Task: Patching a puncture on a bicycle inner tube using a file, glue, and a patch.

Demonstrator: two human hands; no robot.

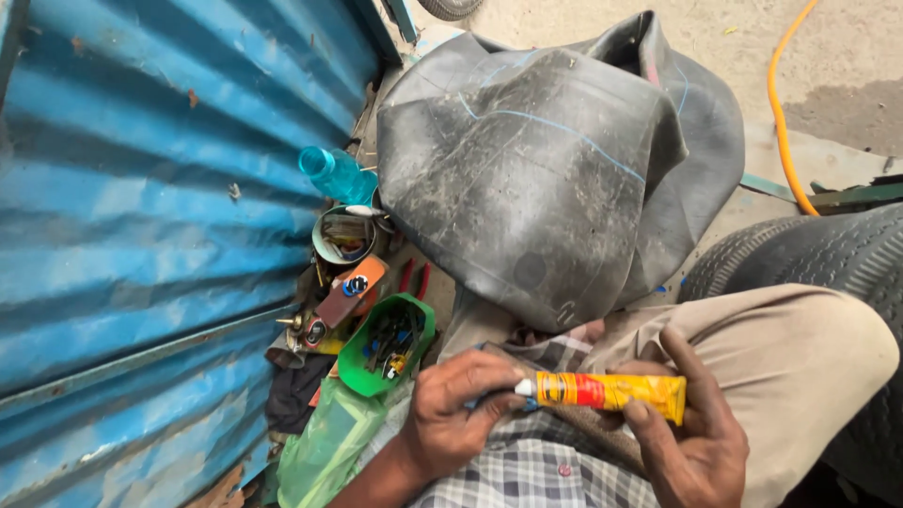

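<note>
Ground: bare concrete (847, 56) beside a blue corrugated wall (141, 188), the person seated low against it.
Left hand (451, 414): fingers (489, 369) closed on the white nozzle end of a yellow-and-red glue tube (607, 390), placed for working the cap.
Right hand (691, 437): fingers wrapped round the tube's tail, steadying it level over the lap.
Inner tube (546, 160): black rubber draped just above the knees, within reach.
Green tray (376, 353): small parts near the wall's foot, beside a tin (343, 235) and blue bottle (337, 174).

the person wears a checked shirt (527, 475) in grey, white and dark lines, with a small round button on it. just right of the shirt, dusty beige trousers (800, 357) cover the raised knee. both forearms are bare.
</note>
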